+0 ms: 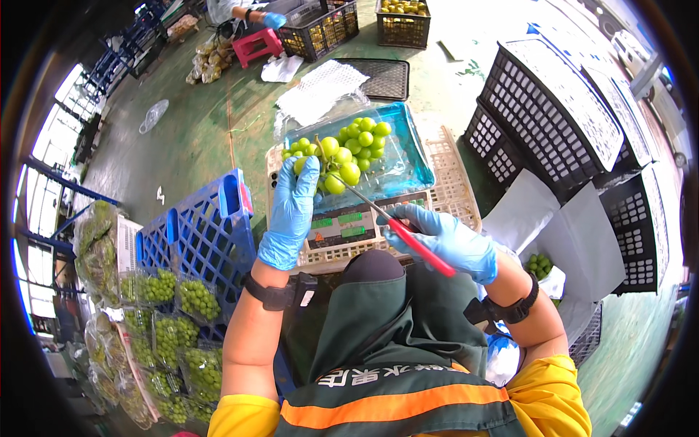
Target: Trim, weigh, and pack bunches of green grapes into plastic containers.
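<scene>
My left hand (pixel 290 218), in a blue glove, is closed on a small bunch of green grapes (pixel 336 156), holding it up by the stem side. My gloved right hand (pixel 455 244) grips slim red-handled scissors (pixel 424 251). Their thin blades point up and left and reach the lower grapes of that bunch; whether they touch a stalk is too small to tell. Behind the bunch, more green grapes (pixel 373 135) lie in a clear blue tray (pixel 416 156). The tray rests on a scale (pixel 342 231) with lit green displays, over a beige plastic crate (pixel 455 182).
At left stand a blue crate (pixel 196 226) and several packs of green grapes (pixel 175 331). Black crates (pixel 539 124) are stacked at right, near a paper-lined one holding grapes (pixel 539 266). Farther off are a red stool (pixel 256 45), fruit crates (pixel 320 33) and another person's gloved hand (pixel 274 20).
</scene>
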A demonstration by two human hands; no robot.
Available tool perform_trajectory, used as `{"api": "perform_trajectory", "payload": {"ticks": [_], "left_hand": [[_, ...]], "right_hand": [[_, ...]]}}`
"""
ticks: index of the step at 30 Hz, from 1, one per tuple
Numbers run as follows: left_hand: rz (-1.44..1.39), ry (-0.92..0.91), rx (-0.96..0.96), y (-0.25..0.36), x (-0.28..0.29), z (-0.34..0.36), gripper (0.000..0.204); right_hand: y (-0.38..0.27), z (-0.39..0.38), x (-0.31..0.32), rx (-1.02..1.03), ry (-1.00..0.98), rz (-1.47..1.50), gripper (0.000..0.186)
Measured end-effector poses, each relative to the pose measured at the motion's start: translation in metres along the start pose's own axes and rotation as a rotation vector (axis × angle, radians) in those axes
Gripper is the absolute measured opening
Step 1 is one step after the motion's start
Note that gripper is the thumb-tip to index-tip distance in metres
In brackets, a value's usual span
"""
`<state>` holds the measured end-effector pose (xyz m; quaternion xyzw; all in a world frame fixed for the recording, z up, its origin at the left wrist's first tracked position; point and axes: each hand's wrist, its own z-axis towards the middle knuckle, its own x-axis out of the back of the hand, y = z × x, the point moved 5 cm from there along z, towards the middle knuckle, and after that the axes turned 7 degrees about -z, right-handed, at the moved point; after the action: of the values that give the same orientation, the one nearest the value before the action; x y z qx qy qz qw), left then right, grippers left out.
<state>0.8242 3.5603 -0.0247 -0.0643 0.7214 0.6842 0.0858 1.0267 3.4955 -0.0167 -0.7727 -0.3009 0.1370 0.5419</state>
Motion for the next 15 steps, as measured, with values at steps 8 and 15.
{"api": "perform_trajectory", "payload": {"ticks": [8,15], "left_hand": [[0.413,-0.057,-0.397,-0.010,0.002,0.017,0.017],[0.793,-0.022,-0.798,0.000,-0.026,0.014,0.024]], "right_hand": [[-0.017,0.020,0.015,-0.072,0.210,-0.695,0.040],[-0.017,0.038,0.019,0.061,0.321,-0.714,0.041]]}}
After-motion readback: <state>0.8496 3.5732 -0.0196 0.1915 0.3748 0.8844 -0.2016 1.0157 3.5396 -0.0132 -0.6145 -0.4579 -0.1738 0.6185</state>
